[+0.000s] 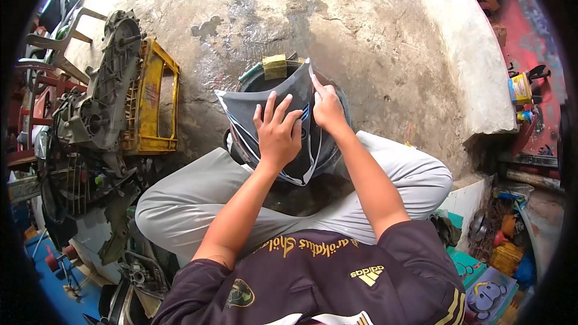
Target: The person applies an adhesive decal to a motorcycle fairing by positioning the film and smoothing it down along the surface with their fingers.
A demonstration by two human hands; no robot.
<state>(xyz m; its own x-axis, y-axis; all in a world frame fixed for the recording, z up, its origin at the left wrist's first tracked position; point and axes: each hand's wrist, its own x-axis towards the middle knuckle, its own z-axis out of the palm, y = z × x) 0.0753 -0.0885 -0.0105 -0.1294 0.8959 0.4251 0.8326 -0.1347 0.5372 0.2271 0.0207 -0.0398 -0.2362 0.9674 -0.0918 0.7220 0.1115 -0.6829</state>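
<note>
The left hand (278,135) lies open, fingers spread flat on the dark striped panel (283,126) propped above the knees to steady it, while the right hand (328,108) beside it pinches its upper edge, just below the yellow sponge (274,66)

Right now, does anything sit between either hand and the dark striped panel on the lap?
Nothing visible does. The left hand lies flat on the dark striped panel, fingers spread, and the right hand presses its upper right edge. Both touch it directly.
</note>
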